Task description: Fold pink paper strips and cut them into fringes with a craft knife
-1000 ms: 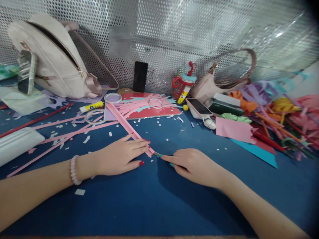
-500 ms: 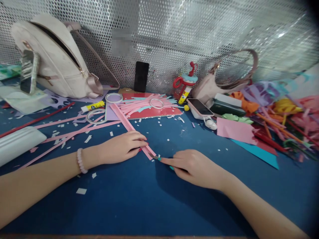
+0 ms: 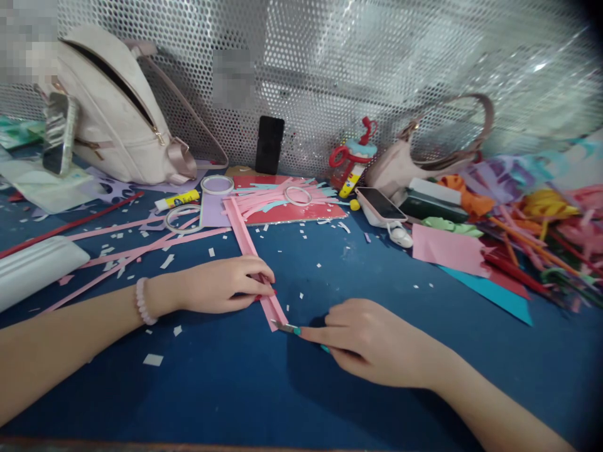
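Note:
A folded pink paper strip [image 3: 242,237] slants over the blue table toward me. My left hand [image 3: 226,282], with a beaded bracelet on its wrist, grips the strip near its lower end. My right hand [image 3: 362,339] is closed around a slim cutting tool with a silver blade [image 3: 284,326]; its handle is hidden by the fingers, so I cannot tell whether it is a knife or scissors. The blade lies against the strip's near end, beside a teal spot at the index fingertip. Small white paper scraps [image 3: 153,360] are scattered around both hands.
Behind the strip lie a red sheet [image 3: 301,215] with pink and blue strips, tape rolls [image 3: 217,184] and a glue stick [image 3: 178,200]. A backpack [image 3: 122,125], an upright phone [image 3: 269,144], a cup [image 3: 354,154] and a handbag [image 3: 393,154] line the back. Coloured paper [image 3: 445,248] is heaped right.
The strip's near end has come closer to me and slightly left, and the strip lies steeper. My right hand and the blade have moved down with it. My left hand has shifted slightly left.

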The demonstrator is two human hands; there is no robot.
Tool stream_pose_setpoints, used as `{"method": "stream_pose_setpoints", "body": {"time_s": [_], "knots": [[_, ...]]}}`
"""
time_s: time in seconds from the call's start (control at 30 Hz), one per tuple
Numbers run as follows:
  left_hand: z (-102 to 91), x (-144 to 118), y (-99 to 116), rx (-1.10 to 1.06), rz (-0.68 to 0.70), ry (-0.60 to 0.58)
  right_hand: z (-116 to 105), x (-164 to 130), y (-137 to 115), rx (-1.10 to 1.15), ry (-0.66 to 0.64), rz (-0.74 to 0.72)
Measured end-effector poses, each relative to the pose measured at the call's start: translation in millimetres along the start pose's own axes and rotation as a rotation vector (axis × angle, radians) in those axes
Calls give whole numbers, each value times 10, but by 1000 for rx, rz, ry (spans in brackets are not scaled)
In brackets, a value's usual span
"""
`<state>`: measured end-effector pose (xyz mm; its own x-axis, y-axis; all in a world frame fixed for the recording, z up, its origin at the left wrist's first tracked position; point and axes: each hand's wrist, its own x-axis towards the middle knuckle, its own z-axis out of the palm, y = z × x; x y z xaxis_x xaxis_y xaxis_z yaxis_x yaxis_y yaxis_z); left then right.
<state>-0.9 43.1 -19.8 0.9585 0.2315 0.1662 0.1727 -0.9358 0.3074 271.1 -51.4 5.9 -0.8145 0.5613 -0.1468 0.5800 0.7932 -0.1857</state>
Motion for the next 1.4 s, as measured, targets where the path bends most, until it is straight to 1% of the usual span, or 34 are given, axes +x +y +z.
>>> {"method": "stream_pose_setpoints", "body": {"time_s": [0.13, 0.27, 0.37, 0.47, 0.53, 0.6, 0.67, 0.73, 0.9, 1.07, 1.23, 1.4], "knots": [[-23, -31, 17, 144, 60, -1, 9, -2, -24, 8, -15, 1], [-50, -85, -30, 193, 113, -85, -10, -9, -4, 20, -6, 19], [-54, -94, -24, 207, 108, -119, -22, -20, 19, 34, -5, 37], [4, -87, 110, 227, 6, -141, -21, -22, 32, 42, -13, 34], [67, -93, 253, 219, -122, -144, -16, -17, 33, 37, -11, 27], [118, -109, 392, 188, -226, -173, -12, -7, 29, 32, 0, 25], [134, -124, 489, 152, -283, -230, -11, 4, 22, 26, 9, 27], [117, -135, 530, 119, -305, -278, -12, 13, 14, 21, 7, 28], [44, -166, 492, 48, -258, -311, -2, 18, 4, -10, 1, 26], [34, -197, 463, 15, -216, -262, 32, 34, -1, -32, 30, 21], [39, -194, 457, -5, -216, -263, 28, 32, -14, -30, 40, 38], [24, -175, 474, 5, -237, -296, -9, -14, 23, 2, 28, 90]]}}
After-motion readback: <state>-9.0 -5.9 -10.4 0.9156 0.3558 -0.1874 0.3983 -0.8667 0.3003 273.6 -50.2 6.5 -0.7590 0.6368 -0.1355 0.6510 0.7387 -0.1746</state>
